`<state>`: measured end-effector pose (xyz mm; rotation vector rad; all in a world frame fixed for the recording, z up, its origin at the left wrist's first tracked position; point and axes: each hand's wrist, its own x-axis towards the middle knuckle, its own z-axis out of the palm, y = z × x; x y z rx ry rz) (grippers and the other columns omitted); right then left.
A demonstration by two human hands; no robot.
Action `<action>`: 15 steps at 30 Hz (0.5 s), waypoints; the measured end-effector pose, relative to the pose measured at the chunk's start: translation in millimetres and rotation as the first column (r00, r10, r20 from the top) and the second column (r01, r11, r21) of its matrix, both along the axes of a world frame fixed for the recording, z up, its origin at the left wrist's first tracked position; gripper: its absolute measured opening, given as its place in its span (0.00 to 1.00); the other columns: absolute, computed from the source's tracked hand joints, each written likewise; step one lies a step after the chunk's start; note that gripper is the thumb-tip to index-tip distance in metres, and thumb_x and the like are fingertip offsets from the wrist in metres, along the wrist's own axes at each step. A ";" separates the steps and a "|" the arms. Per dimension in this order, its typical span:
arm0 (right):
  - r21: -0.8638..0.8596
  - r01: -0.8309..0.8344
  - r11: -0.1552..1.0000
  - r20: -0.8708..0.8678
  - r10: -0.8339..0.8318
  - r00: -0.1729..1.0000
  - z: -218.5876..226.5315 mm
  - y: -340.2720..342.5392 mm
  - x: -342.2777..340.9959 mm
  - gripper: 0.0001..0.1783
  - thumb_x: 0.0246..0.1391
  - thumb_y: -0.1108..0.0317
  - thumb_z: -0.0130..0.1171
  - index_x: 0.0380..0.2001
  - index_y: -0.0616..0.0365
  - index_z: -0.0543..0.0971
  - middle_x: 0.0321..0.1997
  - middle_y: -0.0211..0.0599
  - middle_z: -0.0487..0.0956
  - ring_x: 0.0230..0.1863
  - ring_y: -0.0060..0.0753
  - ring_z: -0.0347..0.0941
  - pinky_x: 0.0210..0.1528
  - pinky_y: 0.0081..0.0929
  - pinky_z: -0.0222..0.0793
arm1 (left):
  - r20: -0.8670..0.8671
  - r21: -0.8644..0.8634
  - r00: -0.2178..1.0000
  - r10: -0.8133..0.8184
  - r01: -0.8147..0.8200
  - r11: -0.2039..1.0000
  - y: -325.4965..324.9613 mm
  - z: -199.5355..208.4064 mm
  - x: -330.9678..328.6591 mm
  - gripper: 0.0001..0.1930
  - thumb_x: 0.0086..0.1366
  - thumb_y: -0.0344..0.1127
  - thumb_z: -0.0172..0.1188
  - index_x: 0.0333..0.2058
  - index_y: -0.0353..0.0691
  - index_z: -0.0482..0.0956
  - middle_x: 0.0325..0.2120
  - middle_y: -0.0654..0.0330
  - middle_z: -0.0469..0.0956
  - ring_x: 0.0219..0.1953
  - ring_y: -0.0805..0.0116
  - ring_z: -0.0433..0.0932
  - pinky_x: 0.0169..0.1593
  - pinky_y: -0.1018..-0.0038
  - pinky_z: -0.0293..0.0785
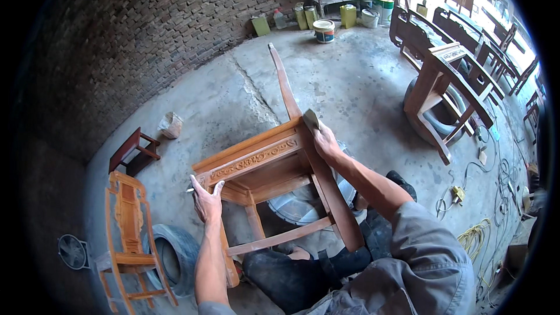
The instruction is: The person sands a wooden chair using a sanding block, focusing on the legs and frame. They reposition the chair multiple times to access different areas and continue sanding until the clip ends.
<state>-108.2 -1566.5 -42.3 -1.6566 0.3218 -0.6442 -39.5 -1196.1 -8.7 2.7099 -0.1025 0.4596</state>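
Note:
A wooden chair frame with a carved front rail lies tipped before me, with one long curved leg pointing away. My left hand grips its left corner, thumb apart from the fingers. A short white stick, perhaps a cigarette, shows at those fingers. At the right corner, my right hand is closed on a dull grey-green piece of sandpaper, pressed to the top of the dark side leg. My right fingertips are partly hidden behind it. Beneath the frame is a round pale support.
At left are a carved chair, a tyre, a small stool and a fan. Right holds another chair frame on a tyre, cables and a yellow cord. Paint buckets stand by the brick wall.

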 end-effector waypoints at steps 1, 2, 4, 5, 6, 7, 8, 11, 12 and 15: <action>-0.048 0.012 0.999 0.057 -0.009 0.998 -14.4 -2.3 -8.2 0.19 0.65 0.71 0.39 0.53 0.63 0.74 0.40 0.41 0.78 0.44 0.34 0.71 0.52 0.30 0.66 | 0.000 0.001 1.000 0.004 -0.004 1.000 -2.6 1.0 -1.6 0.55 0.54 0.58 0.69 0.70 0.39 0.47 0.59 0.38 0.68 0.59 0.41 0.70 0.58 0.55 0.69; -0.096 0.026 0.995 0.113 -0.015 0.993 -27.3 -4.7 -10.8 0.19 0.65 0.71 0.39 0.53 0.63 0.74 0.40 0.35 0.77 0.43 0.28 0.68 0.51 0.27 0.66 | 0.000 0.001 1.000 0.010 -0.010 1.000 -4.2 1.7 -2.5 0.55 0.54 0.58 0.69 0.70 0.39 0.47 0.59 0.38 0.68 0.59 0.41 0.70 0.58 0.55 0.69; -0.089 0.054 0.995 0.089 -0.046 0.995 -21.9 -16.9 3.6 0.17 0.65 0.70 0.38 0.49 0.64 0.74 0.39 0.48 0.78 0.44 0.41 0.73 0.51 0.34 0.67 | -0.013 0.019 1.000 0.013 -0.013 1.000 -9.1 3.9 -1.4 0.55 0.55 0.58 0.69 0.70 0.39 0.47 0.59 0.38 0.69 0.58 0.41 0.70 0.58 0.54 0.69; -0.083 0.064 0.994 0.075 -0.058 0.995 -14.2 -18.6 10.5 0.17 0.66 0.70 0.37 0.47 0.64 0.74 0.39 0.55 0.78 0.44 0.48 0.75 0.50 0.38 0.67 | -0.021 0.031 1.000 0.019 -0.019 0.999 -8.5 3.5 -3.3 0.55 0.55 0.58 0.69 0.70 0.40 0.47 0.58 0.38 0.69 0.58 0.41 0.71 0.57 0.54 0.69; -0.003 0.006 1.000 -0.035 -0.006 0.999 -8.0 -14.1 18.2 0.16 0.65 0.70 0.37 0.47 0.63 0.73 0.37 0.55 0.77 0.44 0.49 0.75 0.50 0.38 0.67 | -0.012 0.030 1.000 0.013 -0.013 0.999 -5.3 1.4 -3.6 0.54 0.55 0.58 0.69 0.70 0.40 0.47 0.58 0.38 0.70 0.57 0.40 0.71 0.57 0.54 0.70; -0.033 0.024 0.999 -0.020 -0.025 1.000 -10.1 -9.7 17.4 0.16 0.65 0.70 0.36 0.47 0.63 0.73 0.37 0.55 0.77 0.43 0.49 0.74 0.50 0.38 0.67 | -0.003 0.024 1.000 0.011 -0.011 1.000 -0.1 -1.8 -3.0 0.54 0.55 0.58 0.69 0.70 0.40 0.47 0.58 0.38 0.70 0.56 0.40 0.72 0.56 0.54 0.70; -0.071 0.042 0.997 0.003 -0.041 0.999 -12.3 -6.8 17.0 0.16 0.65 0.71 0.36 0.47 0.63 0.73 0.37 0.55 0.77 0.43 0.48 0.74 0.49 0.38 0.67 | 0.012 0.009 1.000 0.010 -0.010 1.000 -0.9 -1.2 -1.5 0.54 0.55 0.58 0.68 0.70 0.40 0.47 0.57 0.38 0.70 0.55 0.40 0.72 0.56 0.54 0.70; -0.107 0.046 0.993 0.045 -0.041 0.998 -23.2 -7.3 14.2 0.16 0.65 0.72 0.38 0.48 0.62 0.73 0.37 0.55 0.77 0.40 0.44 0.72 0.49 0.36 0.67 | 0.000 0.001 1.000 0.020 -0.020 1.000 -6.6 0.4 -1.7 0.54 0.55 0.58 0.68 0.70 0.40 0.47 0.57 0.38 0.71 0.54 0.39 0.73 0.55 0.53 0.71; -0.070 0.017 0.997 -0.007 -0.018 1.000 -18.4 -11.9 20.2 0.16 0.64 0.72 0.38 0.49 0.62 0.73 0.38 0.55 0.77 0.41 0.43 0.72 0.50 0.35 0.67 | -0.002 0.002 1.000 0.015 -0.015 1.000 -5.8 0.7 0.1 0.54 0.55 0.59 0.68 0.70 0.40 0.47 0.57 0.38 0.71 0.55 0.39 0.73 0.54 0.53 0.71; -0.040 -0.042 0.998 -0.051 0.040 0.998 -13.4 -19.2 32.3 0.19 0.64 0.72 0.40 0.55 0.60 0.73 0.43 0.43 0.80 0.45 0.33 0.73 0.53 0.28 0.66 | 0.022 0.000 1.000 0.019 -0.019 1.000 -3.3 -3.5 0.5 0.55 0.54 0.59 0.68 0.70 0.40 0.47 0.56 0.38 0.71 0.55 0.39 0.72 0.54 0.53 0.71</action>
